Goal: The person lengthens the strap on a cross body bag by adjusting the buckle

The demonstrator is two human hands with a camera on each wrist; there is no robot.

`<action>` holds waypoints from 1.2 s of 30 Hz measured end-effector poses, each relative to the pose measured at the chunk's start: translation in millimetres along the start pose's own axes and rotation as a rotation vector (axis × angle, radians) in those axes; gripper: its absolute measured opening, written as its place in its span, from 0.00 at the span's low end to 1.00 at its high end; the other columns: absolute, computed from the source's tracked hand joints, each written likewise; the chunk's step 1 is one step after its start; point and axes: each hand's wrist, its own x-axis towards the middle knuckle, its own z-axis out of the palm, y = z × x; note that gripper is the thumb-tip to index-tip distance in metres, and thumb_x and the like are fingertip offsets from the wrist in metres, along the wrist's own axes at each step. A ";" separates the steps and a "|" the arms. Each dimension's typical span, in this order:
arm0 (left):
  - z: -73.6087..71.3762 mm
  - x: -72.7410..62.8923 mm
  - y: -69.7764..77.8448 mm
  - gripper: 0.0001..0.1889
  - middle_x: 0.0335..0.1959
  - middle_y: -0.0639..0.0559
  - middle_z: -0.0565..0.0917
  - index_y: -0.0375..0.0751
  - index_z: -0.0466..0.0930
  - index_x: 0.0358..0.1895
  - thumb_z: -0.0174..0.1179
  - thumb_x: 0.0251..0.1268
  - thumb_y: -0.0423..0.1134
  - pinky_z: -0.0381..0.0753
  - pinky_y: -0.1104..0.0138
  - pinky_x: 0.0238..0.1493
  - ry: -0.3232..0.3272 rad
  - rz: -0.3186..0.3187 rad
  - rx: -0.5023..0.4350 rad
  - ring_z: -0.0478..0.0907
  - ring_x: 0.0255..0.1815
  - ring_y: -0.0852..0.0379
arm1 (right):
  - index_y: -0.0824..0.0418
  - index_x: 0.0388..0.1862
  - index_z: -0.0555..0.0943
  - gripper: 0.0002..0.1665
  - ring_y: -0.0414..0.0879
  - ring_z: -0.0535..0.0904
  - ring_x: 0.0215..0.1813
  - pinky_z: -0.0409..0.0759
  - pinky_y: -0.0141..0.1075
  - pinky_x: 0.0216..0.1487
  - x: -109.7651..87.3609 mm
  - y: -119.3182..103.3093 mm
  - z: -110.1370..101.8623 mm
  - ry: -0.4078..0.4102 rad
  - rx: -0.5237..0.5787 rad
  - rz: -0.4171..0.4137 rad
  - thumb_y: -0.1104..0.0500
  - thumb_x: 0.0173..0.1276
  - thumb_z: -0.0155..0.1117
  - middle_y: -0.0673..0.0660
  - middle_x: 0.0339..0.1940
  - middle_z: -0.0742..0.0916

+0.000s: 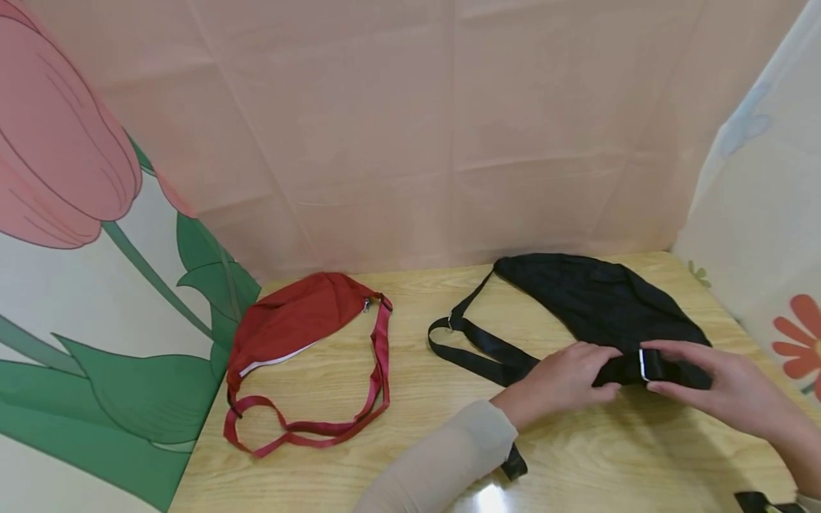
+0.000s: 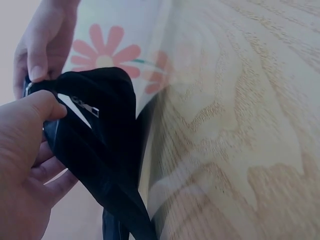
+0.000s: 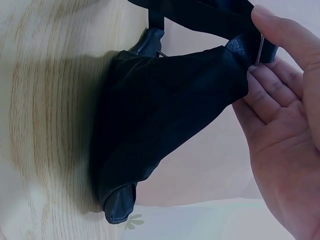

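A black waist bag point(image 1: 596, 296) lies at the right of the table, its strap point(image 1: 487, 356) looping out to the left. My left hand point(image 1: 564, 374) pinches the strap between thumb and fingers, just left of a silver metal buckle point(image 1: 642, 365). On the buckle's other side my right hand point(image 1: 725, 381) grips the strap end, thumb and fingertips at the metal. In the right wrist view the bag's body point(image 3: 165, 105) hangs down from the right hand point(image 3: 285, 95) toward the table. A small zipper pull point(image 2: 89, 107) shows on the bag in the left wrist view.
A red waist bag point(image 1: 301, 324) with a looped red strap point(image 1: 378, 356) lies on the left of the wooden table point(image 1: 308, 484). Its zipper edge is white. A pink backdrop point(image 1: 385, 142) stands behind the table, with a tulip-printed panel point(image 1: 128, 399) at the left.
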 end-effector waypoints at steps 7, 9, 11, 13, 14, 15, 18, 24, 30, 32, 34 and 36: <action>-4.7 0.2 2.6 0.28 0.64 0.70 0.74 0.59 0.67 0.73 0.55 0.74 0.58 0.67 0.82 0.59 -0.036 -0.014 -0.046 0.70 0.60 0.75 | 0.44 0.55 0.85 0.37 0.26 0.79 0.44 0.66 0.14 0.40 2.0 2.5 1.3 -0.025 -0.027 0.011 0.52 0.41 0.88 0.29 0.49 0.81; -5.9 0.7 3.9 0.28 0.64 0.70 0.75 0.59 0.68 0.73 0.55 0.74 0.58 0.67 0.82 0.58 -0.030 -0.014 -0.053 0.70 0.60 0.75 | 0.45 0.54 0.85 0.37 0.26 0.79 0.44 0.66 0.13 0.40 2.2 3.2 2.5 -0.031 -0.031 0.013 0.52 0.41 0.88 0.30 0.50 0.82; -6.8 1.4 4.9 0.28 0.63 0.70 0.75 0.59 0.68 0.73 0.56 0.74 0.58 0.67 0.82 0.57 -0.022 -0.011 -0.057 0.70 0.60 0.75 | 0.46 0.54 0.85 0.37 0.27 0.80 0.44 0.66 0.13 0.41 2.5 3.4 3.6 -0.038 -0.032 0.015 0.52 0.41 0.88 0.30 0.50 0.82; -7.9 1.7 5.6 0.27 0.63 0.70 0.75 0.59 0.69 0.72 0.56 0.73 0.58 0.67 0.82 0.57 -0.013 -0.013 -0.063 0.70 0.59 0.75 | 0.46 0.54 0.85 0.37 0.26 0.80 0.44 0.66 0.13 0.41 3.1 3.5 4.7 -0.044 -0.026 0.015 0.52 0.41 0.88 0.30 0.50 0.82; -8.3 1.7 5.7 0.27 0.63 0.71 0.75 0.59 0.69 0.72 0.57 0.73 0.58 0.67 0.82 0.57 -0.013 -0.019 -0.065 0.70 0.60 0.75 | 0.46 0.54 0.85 0.37 0.26 0.80 0.44 0.66 0.13 0.41 3.4 3.3 5.3 -0.046 -0.019 0.013 0.52 0.41 0.88 0.30 0.50 0.81; -8.7 1.5 5.5 0.27 0.63 0.71 0.75 0.60 0.69 0.72 0.57 0.73 0.58 0.68 0.82 0.56 -0.013 -0.026 -0.066 0.70 0.59 0.75 | 0.46 0.54 0.84 0.37 0.26 0.80 0.44 0.66 0.13 0.41 3.7 3.1 5.9 -0.048 -0.012 0.014 0.52 0.41 0.88 0.30 0.50 0.82; -9.4 0.0 3.9 0.27 0.63 0.72 0.75 0.62 0.70 0.71 0.58 0.71 0.60 0.70 0.82 0.53 -0.010 -0.053 -0.073 0.70 0.57 0.75 | 0.47 0.55 0.83 0.37 0.25 0.79 0.44 0.69 0.16 0.39 4.6 3.2 6.5 -0.067 0.006 0.037 0.52 0.43 0.88 0.30 0.50 0.80; -8.4 -1.2 -0.8 0.26 0.60 0.72 0.77 0.64 0.74 0.69 0.59 0.69 0.62 0.70 0.83 0.49 0.029 -0.066 -0.062 0.71 0.52 0.74 | 0.48 0.57 0.82 0.33 0.19 0.75 0.47 0.73 0.20 0.38 5.9 1.0 4.7 -0.098 0.047 0.074 0.54 0.52 0.84 0.35 0.50 0.81; -6.0 -0.7 -3.0 0.26 0.59 0.73 0.78 0.65 0.75 0.67 0.59 0.68 0.63 0.70 0.83 0.47 0.035 -0.075 -0.051 0.70 0.51 0.75 | 0.49 0.55 0.83 0.28 0.16 0.70 0.51 0.67 0.14 0.45 8.4 -5.0 4.2 -0.052 0.049 0.026 0.57 0.55 0.82 0.40 0.49 0.84; -5.1 -1.1 -3.4 0.26 0.59 0.73 0.78 0.66 0.75 0.67 0.59 0.68 0.64 0.70 0.83 0.46 0.043 -0.077 -0.048 0.70 0.51 0.75 | 0.51 0.54 0.83 0.28 0.19 0.72 0.50 0.67 0.14 0.44 9.3 -6.2 3.9 -0.048 0.051 0.016 0.58 0.54 0.82 0.44 0.48 0.85; -4.6 -1.5 -3.9 0.26 0.58 0.73 0.78 0.66 0.75 0.67 0.59 0.68 0.64 0.70 0.83 0.45 0.050 -0.080 -0.048 0.70 0.51 0.75 | 0.53 0.54 0.83 0.27 0.21 0.75 0.47 0.69 0.15 0.42 9.7 -6.6 3.9 -0.048 0.054 0.016 0.58 0.54 0.82 0.47 0.46 0.85; -4.2 -2.3 -4.3 0.26 0.58 0.73 0.78 0.66 0.75 0.67 0.59 0.68 0.64 0.70 0.83 0.47 0.058 -0.079 -0.055 0.70 0.52 0.75 | 0.53 0.54 0.82 0.27 0.22 0.76 0.45 0.70 0.15 0.41 9.4 -6.6 4.1 -0.056 0.058 0.017 0.59 0.56 0.81 0.47 0.46 0.85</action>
